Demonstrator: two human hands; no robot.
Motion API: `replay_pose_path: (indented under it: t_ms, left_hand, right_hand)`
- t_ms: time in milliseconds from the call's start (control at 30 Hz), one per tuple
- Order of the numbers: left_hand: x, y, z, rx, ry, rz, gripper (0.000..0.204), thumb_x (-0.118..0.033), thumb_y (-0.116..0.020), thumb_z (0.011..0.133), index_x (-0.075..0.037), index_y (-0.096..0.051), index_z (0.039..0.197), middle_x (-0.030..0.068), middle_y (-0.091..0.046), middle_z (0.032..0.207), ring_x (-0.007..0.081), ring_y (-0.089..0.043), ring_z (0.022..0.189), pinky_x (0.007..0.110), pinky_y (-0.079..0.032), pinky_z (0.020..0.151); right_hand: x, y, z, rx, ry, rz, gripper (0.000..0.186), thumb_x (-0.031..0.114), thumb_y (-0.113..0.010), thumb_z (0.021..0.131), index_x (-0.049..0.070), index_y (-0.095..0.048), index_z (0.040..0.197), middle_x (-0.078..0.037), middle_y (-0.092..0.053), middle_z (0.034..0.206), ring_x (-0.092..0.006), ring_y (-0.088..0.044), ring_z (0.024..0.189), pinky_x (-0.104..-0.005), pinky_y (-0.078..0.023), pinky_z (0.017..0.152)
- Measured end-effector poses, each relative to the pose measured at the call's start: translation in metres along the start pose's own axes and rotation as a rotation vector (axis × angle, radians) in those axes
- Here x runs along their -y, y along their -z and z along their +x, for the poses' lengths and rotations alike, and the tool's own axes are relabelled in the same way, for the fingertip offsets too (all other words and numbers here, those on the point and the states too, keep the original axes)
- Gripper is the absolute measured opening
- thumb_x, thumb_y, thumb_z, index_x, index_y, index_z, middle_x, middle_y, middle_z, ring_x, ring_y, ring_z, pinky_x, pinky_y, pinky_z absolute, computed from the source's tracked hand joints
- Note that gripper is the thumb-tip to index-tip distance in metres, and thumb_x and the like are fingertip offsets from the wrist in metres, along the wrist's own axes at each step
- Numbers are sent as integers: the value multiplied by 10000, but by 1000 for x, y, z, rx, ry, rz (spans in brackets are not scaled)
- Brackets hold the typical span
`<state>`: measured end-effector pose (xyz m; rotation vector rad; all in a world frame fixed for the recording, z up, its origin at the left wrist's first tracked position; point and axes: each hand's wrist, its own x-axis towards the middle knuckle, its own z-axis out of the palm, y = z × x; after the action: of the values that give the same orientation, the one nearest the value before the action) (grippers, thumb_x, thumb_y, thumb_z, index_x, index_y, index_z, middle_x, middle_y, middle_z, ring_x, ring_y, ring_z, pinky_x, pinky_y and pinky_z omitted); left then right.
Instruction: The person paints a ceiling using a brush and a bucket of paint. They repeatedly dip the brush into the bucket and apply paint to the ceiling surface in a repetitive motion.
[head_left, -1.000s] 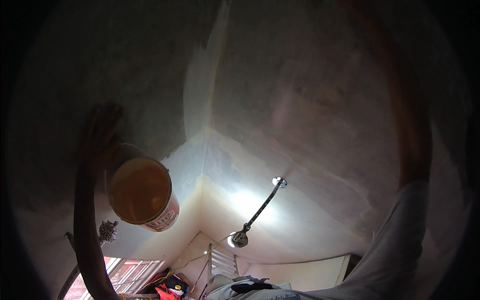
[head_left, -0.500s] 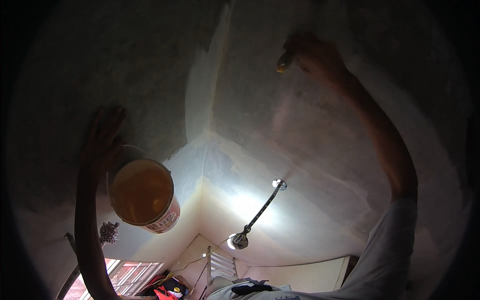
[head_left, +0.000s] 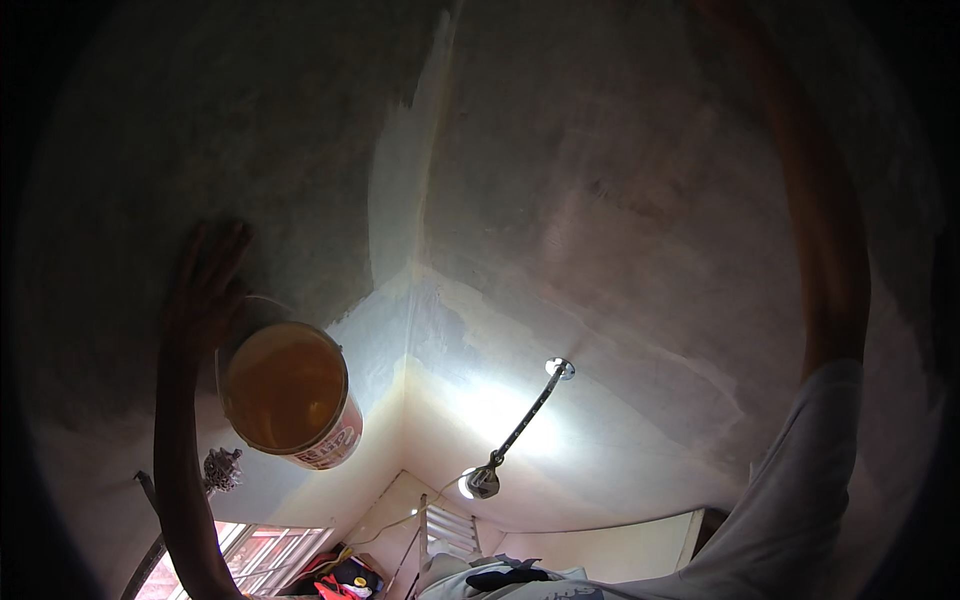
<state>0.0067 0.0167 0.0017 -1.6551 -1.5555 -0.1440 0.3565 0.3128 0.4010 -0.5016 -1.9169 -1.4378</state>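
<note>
My left hand [head_left: 205, 290] lies with its fingers outstretched and spread against the dark plastered surface. A round bucket [head_left: 285, 390] hangs tilted beside it, its mouth toward me and its inside orange-brown. The thin white handle [head_left: 268, 300] runs from the bucket up to that hand; where it crosses the hand is hidden. My right arm [head_left: 825, 220] stretches far up along the right side. Of my right hand [head_left: 722, 10] only a dim part shows at the top edge; its fingers and anything in them are out of sight. Pale patches of coating [head_left: 400, 190] run along the corner line.
A lit bulb lamp [head_left: 482, 483] sits on a dark rod that ends at a round metal mount [head_left: 560, 368]. Near the left forearm is a rod with a knobbly metal ornament [head_left: 222, 468]. Lower left are a barred window [head_left: 270, 555], red and black things [head_left: 345, 578] and a ladder [head_left: 450, 530].
My right hand has moved up and right to the top edge, taking the handled tool with a yellowish end out of sight. My left hand and the bucket are almost unmoved.
</note>
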Motion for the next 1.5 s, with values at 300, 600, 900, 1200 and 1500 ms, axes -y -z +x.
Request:
replay_pose_path:
  t_ms: [300, 600, 900, 1200, 1500]
  left_hand:
    - [2, 0, -13, 13, 3, 29, 153, -183, -691, 679, -48, -648, 737, 117, -312, 1498, 239, -227, 1419, 498, -129, 1186]
    - [1, -2, -1, 7, -3, -12, 176, -185, -687, 679, -38, -669, 774, 120, -316, 1496, 244, -227, 1419, 503, -124, 1184]
    - [2, 3, -2, 33, 13, -14, 171, -189, -692, 692, -36, -663, 761, 108, -333, 1488, 248, -233, 1415, 502, -130, 1183]
    - [6, 5, -9, -28, -13, 4, 180, -161, -690, 672, -31, -658, 792, 120, -310, 1498, 241, -226, 1419, 505, -124, 1183]
    - [5, 13, -7, 44, 0, 6, 179, -157, -683, 692, -21, -656, 804, 121, -314, 1494, 239, -231, 1416, 511, -130, 1182]
  right_hand:
    - [109, -73, -132, -125, 347, 99, 265, 195, -611, 837, 113, -637, 1088, -42, -615, 1163, -251, -591, 1071, -354, -499, 876]
    - [235, -70, -277, 16, 360, 387, 271, 131, -652, 724, 138, -592, 988, -19, -576, 1060, -193, -585, 946, -315, -503, 574]
    - [186, -67, -244, 123, 29, 603, 233, 147, -657, 802, 92, -623, 1026, -73, -640, 984, -231, -640, 895, -341, -548, 714]
    - [77, -13, -132, -161, 261, 191, 300, 166, -672, 819, 63, -612, 1094, -104, -648, 1029, -268, -637, 929, -371, -521, 780]
    - [184, -45, -277, -32, 354, 265, 299, 125, -637, 724, 165, -610, 1019, -34, -579, 1054, -192, -602, 855, -303, -460, 546]
